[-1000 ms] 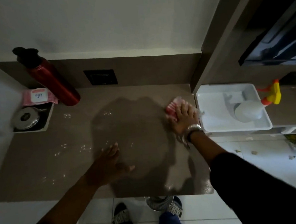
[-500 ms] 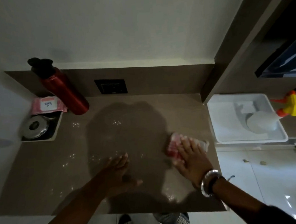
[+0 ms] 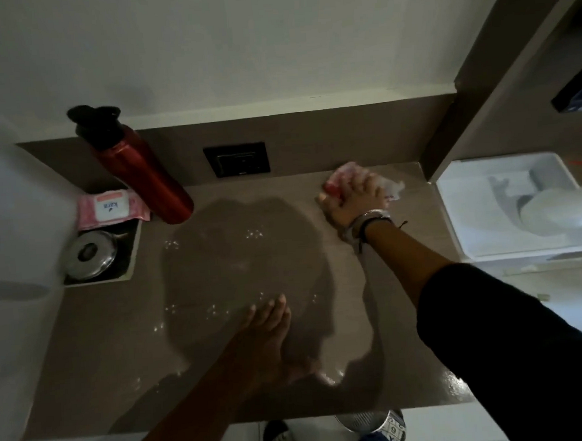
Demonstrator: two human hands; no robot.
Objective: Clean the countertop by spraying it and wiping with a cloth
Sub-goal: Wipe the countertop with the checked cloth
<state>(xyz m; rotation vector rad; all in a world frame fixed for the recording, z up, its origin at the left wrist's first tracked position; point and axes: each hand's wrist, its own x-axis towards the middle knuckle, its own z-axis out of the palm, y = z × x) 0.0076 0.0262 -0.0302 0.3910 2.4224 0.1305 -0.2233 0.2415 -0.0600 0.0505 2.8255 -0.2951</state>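
The brown countertop (image 3: 119, 333) carries scattered spray droplets (image 3: 213, 310) across its middle and left. A red, pink and white cloth (image 3: 341, 178) lies at the back right corner of the counter. My right hand (image 3: 353, 201) presses down on it, fingers laid over the cloth, with bracelets on the wrist. Palm down, my left hand (image 3: 272, 330) rests flat on the counter near the front middle and holds nothing. The white spray bottle (image 3: 548, 211) with an orange trigger lies in a white tray (image 3: 452, 210) to the right of the counter.
A red metal bottle (image 3: 143, 174) with a black cap stands at the back left. Beside it lie a pink wipes pack (image 3: 111, 207) and a steel lid (image 3: 90, 254) in a recess. A dark wall socket (image 3: 236, 159) sits in the backsplash. A brown pillar (image 3: 448, 135) bounds the right.
My right hand slid the cloth toward the front of the counter, then pushed it away to the back right corner. My left hand stayed flat near the front.
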